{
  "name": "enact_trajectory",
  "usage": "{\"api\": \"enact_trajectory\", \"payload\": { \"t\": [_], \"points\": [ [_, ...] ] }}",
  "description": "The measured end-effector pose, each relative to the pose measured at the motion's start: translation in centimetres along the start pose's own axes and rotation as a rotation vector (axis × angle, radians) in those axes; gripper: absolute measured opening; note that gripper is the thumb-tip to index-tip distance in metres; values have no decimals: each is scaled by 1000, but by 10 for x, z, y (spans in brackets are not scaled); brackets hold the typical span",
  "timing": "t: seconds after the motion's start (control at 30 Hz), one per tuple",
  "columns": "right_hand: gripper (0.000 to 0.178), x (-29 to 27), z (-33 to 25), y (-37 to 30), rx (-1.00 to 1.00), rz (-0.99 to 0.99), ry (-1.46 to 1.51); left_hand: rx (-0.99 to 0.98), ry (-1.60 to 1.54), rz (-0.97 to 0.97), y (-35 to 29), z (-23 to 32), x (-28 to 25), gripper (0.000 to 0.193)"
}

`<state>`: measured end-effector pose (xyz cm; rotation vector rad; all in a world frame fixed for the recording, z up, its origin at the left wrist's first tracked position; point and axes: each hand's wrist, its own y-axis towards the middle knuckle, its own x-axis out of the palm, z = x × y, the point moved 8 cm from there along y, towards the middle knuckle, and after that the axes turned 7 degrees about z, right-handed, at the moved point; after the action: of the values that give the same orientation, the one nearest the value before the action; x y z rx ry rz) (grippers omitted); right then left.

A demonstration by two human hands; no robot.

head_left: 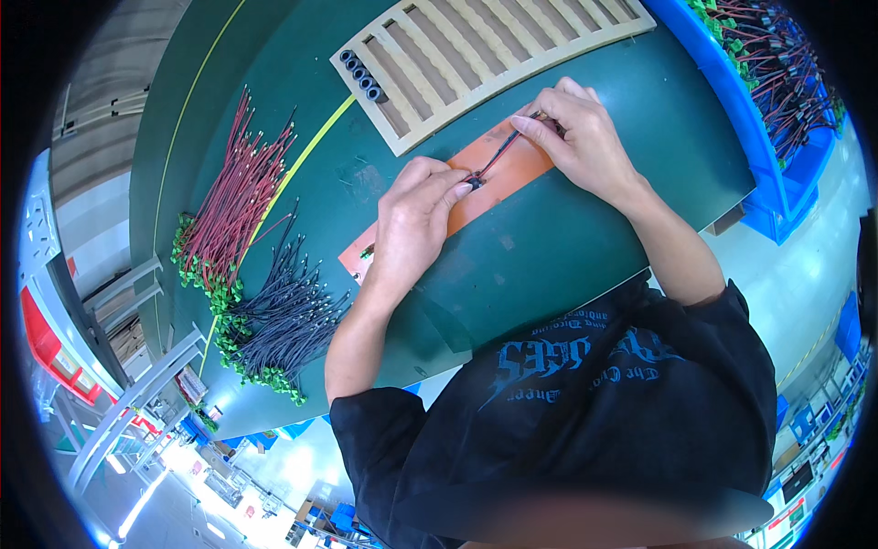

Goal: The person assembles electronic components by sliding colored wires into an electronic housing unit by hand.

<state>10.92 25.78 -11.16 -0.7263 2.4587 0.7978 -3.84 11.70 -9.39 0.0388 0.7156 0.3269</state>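
Note:
My left hand (416,215) is closed in a pinch on a small black part (475,183) at one end of a short pair of dark red and black wires (499,154). The wires run up and to the right into my right hand (581,137), whose thumb and fingers are pinched on their other end. That end is mostly hidden by the fingers. Both hands are over an orange strip-shaped board (471,215) lying slantwise on the green table. A small green piece (368,251) lies at the board's left end, beside my left wrist.
Beyond the hands lies a slotted wooden rack (400,142), with several black ring-ended parts (359,76) in its leftmost slot. Red wires (240,183) and black wires (288,311) with green ends are heaped at left. A blue bin (722,91) of wired pieces stands at right.

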Motion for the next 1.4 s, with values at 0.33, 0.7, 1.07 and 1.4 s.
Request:
{"api": "enact_trajectory", "payload": {
  "t": [0.33,0.7,1.07,1.4],
  "points": [
    [25,-8,3,-8,40,-24,67,2,-8,-107,51,33,8,19],
    [23,-8,58,2,51,-39,181,-195,-79,-503,103,-6,104,14],
    [28,10,24,-4,42,-23,83,-139,-72,30,35,-5,-1,14],
    [15,56,-24,-10,108,-102,118,177,674,277,-81,4,-10,47]
  ]
}}
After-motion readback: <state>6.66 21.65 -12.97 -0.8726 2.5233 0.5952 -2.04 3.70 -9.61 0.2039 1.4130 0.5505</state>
